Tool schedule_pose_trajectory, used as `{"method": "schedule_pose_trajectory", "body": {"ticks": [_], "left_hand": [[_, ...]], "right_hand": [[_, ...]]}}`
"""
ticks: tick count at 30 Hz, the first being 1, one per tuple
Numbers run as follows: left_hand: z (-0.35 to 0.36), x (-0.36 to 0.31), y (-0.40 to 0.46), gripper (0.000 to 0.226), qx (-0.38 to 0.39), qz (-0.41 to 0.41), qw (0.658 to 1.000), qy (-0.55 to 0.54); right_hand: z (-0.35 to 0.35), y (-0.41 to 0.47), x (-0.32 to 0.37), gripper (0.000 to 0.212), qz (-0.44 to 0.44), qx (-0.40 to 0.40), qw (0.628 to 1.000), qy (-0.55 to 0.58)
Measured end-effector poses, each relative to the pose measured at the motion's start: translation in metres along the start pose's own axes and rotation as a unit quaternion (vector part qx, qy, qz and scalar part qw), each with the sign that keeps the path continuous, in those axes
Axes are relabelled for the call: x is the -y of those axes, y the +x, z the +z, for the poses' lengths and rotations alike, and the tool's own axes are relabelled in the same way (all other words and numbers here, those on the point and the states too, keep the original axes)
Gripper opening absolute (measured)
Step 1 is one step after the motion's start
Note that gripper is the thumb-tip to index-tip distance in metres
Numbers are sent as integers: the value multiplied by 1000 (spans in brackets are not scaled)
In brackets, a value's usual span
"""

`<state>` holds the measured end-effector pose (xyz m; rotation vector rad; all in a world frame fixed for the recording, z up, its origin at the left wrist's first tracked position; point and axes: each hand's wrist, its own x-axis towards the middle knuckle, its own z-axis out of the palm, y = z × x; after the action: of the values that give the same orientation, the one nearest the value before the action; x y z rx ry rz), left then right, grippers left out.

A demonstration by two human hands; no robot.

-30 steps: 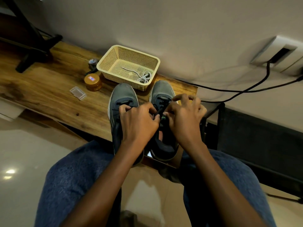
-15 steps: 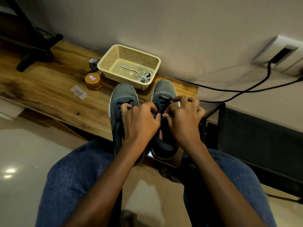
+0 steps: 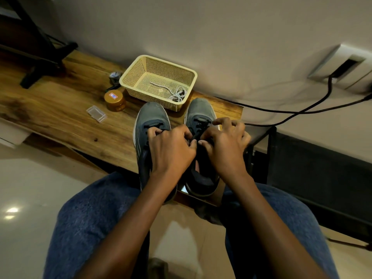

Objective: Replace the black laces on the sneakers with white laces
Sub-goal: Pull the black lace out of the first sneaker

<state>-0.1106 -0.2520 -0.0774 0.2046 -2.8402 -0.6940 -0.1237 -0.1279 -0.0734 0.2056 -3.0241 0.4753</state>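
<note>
Knees: blue denim [image 3: 96,218], a coarse soft weave, filling the near edge of the view on either side of a glossy pale floor [image 3: 24,188].
Left hand [image 3: 171,150]: fingers curled tight over the tongue area between the two shoes, thumb meeting the black lace [image 3: 196,135] of the right-hand shoe; it appears to pinch that lace, though the exact hold is hidden under the knuckles.
Right hand [image 3: 225,141]: fingers bent, thumb and forefinger pinching the same black lace just beside the left hand's thumb; the other fingers are lifted and spread.
Left sneaker [image 3: 151,117]: grey matte upper, rounded toe, pale sole edge, black lace still threaded; heel overhanging the near edge of the surface.
Right sneaker [image 3: 201,109]: same grey fabric, dark padded collar, black lace crossing the eyelets, standing just beside its pair.
Surface [image 3: 60,109]: wood plank with strong brown grain and a dark knot.
Clear box [image 3: 96,113]: small, rectangular, transparent plastic, left of the shoes.
Jar [image 3: 114,100]: squat, round, amber, with a label on the lid.
Basket [image 3: 141,67]: cream plastic, rectangular, perforated mesh walls, touching or nearly touching the toes.
White laces [image 3: 177,94]: a loose coil of cord lying in the basket's right corner.
Wall: smooth, pale, with black cables [image 3: 302,111] running to a socket plate [image 3: 346,67].
</note>
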Motion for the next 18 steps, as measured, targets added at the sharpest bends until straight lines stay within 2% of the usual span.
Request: {"method": "schedule_pose_trajectory", "body": {"ticks": [4,7,10,14,18], "left_hand": [[0,1,1,15,-1,-5,1000,-8],[-1,2,2,14,-1,-13,1000,-9],[-2,3,2,14,-3,-17,1000,-4],[-2,3,2,15,2,-13,1000,0],[-2,2,2,16,6,-16,1000,1]], "right_hand": [[0,1,0,11,-6,-66,998,20],[-4,4,-2,6,53,-140,987,66],[-5,5,-4,10,64,-102,991,60],[-2,1,-1,28,3,-10,1000,17],[2,-1,1,20,-27,-25,999,-3]]}}
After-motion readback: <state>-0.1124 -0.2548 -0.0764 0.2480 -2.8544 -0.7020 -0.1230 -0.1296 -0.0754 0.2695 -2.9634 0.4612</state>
